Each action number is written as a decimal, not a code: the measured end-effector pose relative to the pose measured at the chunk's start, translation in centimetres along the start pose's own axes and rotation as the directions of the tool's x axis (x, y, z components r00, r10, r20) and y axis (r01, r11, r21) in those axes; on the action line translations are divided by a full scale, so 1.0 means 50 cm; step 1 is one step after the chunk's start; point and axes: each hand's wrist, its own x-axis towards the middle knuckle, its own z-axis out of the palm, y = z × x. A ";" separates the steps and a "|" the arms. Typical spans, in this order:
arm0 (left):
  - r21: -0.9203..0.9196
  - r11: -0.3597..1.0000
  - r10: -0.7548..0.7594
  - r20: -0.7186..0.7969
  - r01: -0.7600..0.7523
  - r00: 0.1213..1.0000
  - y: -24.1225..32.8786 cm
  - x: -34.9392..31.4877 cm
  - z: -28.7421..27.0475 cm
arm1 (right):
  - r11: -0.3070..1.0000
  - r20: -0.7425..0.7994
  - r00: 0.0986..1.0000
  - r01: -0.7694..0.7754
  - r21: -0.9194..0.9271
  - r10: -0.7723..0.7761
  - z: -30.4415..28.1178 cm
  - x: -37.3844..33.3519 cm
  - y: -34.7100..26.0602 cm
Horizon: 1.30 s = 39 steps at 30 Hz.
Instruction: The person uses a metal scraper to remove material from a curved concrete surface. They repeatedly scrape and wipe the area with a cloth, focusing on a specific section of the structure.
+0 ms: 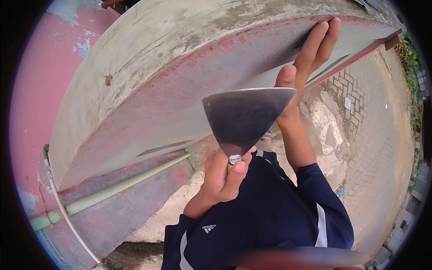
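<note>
1. Nearest: a blurred reddish band across the lower edge; cannot tell what it is. It covers part of the dark blue shirt.
2. Scraper in front of the chest, broad metal blade uppermost. Left hand wrapped round its handle, thumb along the near side.
3. Blade blocks the view of part of the ledge behind it and overlaps the base of the right hand.
4. Right hand extended, fingers close together, thumb apart, fingertips at the ledge's painted face. Dark patch beside them, unclear.
5. Curved concrete ledge: bare, stained top; worn red-and-grey face.
6. Left, below ledge: pale green pipe, crossed by a thin white pipe.
7. Pink wall beyond, paint flaking.
8. Right: paving, white scrap lying on it; green plants farthest.
</note>
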 end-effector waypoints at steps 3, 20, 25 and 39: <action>-0.143 0.990 -0.011 -0.119 -0.006 0.993 0.006 0.028 0.035 | 0.952 0.023 1.000 -0.019 0.306 0.013 -0.010 0.012 -0.003; -0.113 0.942 -0.332 -0.162 0.317 0.929 0.065 0.078 0.101 | 0.848 0.156 0.986 -0.135 0.513 0.062 -0.048 0.017 -0.034; -0.145 0.935 -0.345 -0.167 0.323 0.924 0.075 0.084 0.109 | 0.845 0.264 0.956 -0.244 0.475 0.127 -0.068 0.023 -0.042; -0.149 0.942 -0.328 -0.222 0.300 0.918 0.064 0.091 0.120 | 0.853 0.205 0.978 -0.134 0.504 0.032 -0.059 0.028 -0.044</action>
